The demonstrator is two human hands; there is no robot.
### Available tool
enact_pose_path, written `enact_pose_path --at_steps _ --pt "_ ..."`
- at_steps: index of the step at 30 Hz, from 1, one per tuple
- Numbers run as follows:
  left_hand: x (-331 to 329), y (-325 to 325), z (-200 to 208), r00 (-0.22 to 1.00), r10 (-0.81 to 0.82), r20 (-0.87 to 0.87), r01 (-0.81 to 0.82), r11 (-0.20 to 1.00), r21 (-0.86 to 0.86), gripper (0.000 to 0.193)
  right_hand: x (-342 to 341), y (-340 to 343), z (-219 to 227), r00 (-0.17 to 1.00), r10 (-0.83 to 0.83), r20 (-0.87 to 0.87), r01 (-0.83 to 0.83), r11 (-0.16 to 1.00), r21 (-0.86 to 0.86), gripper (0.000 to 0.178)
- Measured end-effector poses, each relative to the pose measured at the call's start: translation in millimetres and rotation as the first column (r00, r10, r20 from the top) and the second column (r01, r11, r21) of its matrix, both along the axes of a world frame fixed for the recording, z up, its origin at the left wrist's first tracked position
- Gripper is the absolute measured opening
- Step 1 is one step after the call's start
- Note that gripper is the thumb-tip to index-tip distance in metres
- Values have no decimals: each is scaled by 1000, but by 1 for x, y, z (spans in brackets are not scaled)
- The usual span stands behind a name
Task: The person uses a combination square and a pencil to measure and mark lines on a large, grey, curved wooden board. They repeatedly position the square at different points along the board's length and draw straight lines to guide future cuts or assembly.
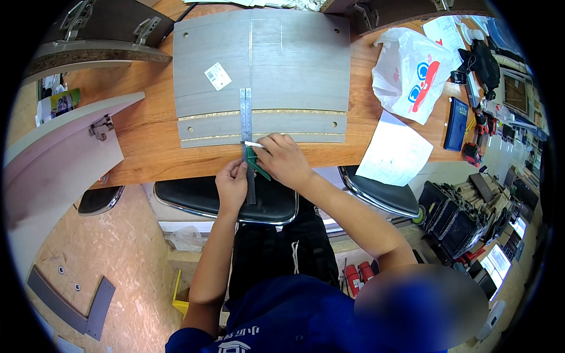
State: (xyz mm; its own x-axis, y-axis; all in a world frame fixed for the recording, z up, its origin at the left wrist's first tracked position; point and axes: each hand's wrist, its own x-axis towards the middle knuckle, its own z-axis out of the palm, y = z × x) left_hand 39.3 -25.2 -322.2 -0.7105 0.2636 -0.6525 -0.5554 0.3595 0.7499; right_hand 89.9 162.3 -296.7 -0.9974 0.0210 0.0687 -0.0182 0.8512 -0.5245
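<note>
Grey panel (306, 76) is grooved, far-lined; green-headed square (246, 117) is held by left hand (232, 183), white pen (254, 144) by right hand (286, 162); near marking seems unfinished.

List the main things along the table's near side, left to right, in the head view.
Pale panel with a hinge → left hand → metal ruler → right hand → white paper sheet → flat dark-blue item.

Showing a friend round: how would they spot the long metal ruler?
On the brown wooden table lies a broad grey panel. Across its near edge, at the bare left hand, runs the ruler: flat and silver, unlike the slim white pen nearby.
</note>
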Motion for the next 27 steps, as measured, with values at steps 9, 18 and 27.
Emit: enact_pose_path --at_steps 9,18,27 --pt "0 1 1 1000 19 17 -20 1000 9 22 1 1 1 999 20 30 -20 1000 -13 30" --pt "0 2 3 1000 15 27 -15 1000 5 21 0 1 0 998 32 48 -31 999 -16 30" --pt "1 1 0 999 19 32 -20 1000 9 22 0 2 0 998 31 49 -31 999 -10 28"
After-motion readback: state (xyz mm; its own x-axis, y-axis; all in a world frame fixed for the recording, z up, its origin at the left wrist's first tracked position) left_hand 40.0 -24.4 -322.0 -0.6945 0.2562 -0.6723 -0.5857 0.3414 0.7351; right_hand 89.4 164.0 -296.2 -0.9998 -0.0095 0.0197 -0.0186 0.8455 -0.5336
